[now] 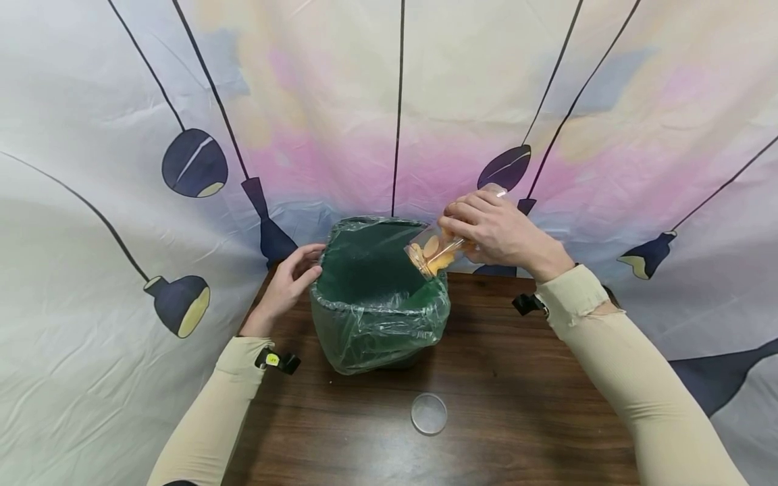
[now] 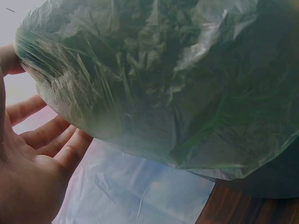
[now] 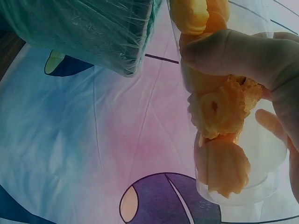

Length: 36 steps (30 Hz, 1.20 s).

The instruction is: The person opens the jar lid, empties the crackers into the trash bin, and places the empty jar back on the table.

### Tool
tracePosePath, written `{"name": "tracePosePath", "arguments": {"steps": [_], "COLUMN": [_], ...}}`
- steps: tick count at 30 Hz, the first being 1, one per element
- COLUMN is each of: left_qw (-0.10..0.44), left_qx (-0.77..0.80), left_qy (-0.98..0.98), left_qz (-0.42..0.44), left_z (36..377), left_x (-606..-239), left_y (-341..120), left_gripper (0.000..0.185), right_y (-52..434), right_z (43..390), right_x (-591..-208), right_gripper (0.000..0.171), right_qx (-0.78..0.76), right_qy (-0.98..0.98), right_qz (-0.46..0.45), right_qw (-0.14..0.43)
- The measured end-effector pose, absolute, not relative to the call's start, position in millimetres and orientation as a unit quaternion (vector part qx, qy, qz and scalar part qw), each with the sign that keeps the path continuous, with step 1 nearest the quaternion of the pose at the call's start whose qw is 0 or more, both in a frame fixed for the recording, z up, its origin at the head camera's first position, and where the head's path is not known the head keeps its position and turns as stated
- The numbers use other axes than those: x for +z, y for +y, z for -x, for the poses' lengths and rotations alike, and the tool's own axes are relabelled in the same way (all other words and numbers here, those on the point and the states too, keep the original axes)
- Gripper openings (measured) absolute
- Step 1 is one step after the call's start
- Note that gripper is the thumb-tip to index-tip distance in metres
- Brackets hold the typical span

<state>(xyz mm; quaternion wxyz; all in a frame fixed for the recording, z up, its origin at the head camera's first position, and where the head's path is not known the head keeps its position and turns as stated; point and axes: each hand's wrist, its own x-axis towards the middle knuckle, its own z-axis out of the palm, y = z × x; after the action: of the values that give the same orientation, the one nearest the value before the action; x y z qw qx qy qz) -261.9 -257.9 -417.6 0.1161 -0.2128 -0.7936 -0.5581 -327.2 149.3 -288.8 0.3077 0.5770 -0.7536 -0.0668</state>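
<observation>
A bin (image 1: 379, 297) lined with a translucent green plastic bag stands on the table. My left hand (image 1: 288, 287) is at its left side, fingers spread and fairly straight; in the left wrist view the fingertips (image 2: 77, 140) touch the bag. My right hand (image 1: 495, 229) grips a clear plastic jar (image 3: 266, 186), tilted with its mouth down and left over the bin's right rim. Orange-yellow pieces (image 3: 226, 165), some with ruffled edges, lie inside the jar, several of them near its mouth. What they are I cannot tell. The bin's bottom is dark.
A round clear lid (image 1: 429, 414) lies on the dark wooden table (image 1: 523, 405), in front of the bin. Behind and at both sides hangs a cloth (image 1: 340, 101) printed with lamps and pastel patches, close to the table's back edge.
</observation>
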Motion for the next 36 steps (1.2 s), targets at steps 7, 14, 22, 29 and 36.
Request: {"name": "tracePosePath", "arguments": {"steps": [7,14,22,29,36], "left_qw": [0.118,0.118,0.12,0.121,0.122], "left_qx": [-0.56,-0.559,-0.559,-0.558,-0.558], "left_qy": [-0.791,-0.791,-0.791,-0.791,-0.791], "left_qz": [0.218,0.218,0.217,0.221,0.218], "left_z": [260.4,260.5,261.8,262.9,262.7], "left_x": [-416.1,-415.9,-418.7,-419.0,-419.6], "left_y": [-257.2,-256.2,-256.0,-255.3,-254.5], "left_gripper": [0.042,0.043,0.043,0.042,0.043], "right_y": [148.6,148.7,151.0,150.1,147.7], "right_z": [327.1,326.5,327.6,328.1,327.5], "right_x": [-289.1,-286.9,-285.6,-282.8,-282.9], "right_gripper": [0.07,0.066,0.065,0.06,0.069], "right_qx": [-0.067,-0.058,-0.048,-0.052,-0.085], "right_qy": [-0.747,-0.749,-0.749,-0.738,-0.728], "right_qz": [-0.578,-0.574,-0.576,-0.585,-0.588], "right_qw": [0.321,0.325,0.322,0.332,0.343]}}
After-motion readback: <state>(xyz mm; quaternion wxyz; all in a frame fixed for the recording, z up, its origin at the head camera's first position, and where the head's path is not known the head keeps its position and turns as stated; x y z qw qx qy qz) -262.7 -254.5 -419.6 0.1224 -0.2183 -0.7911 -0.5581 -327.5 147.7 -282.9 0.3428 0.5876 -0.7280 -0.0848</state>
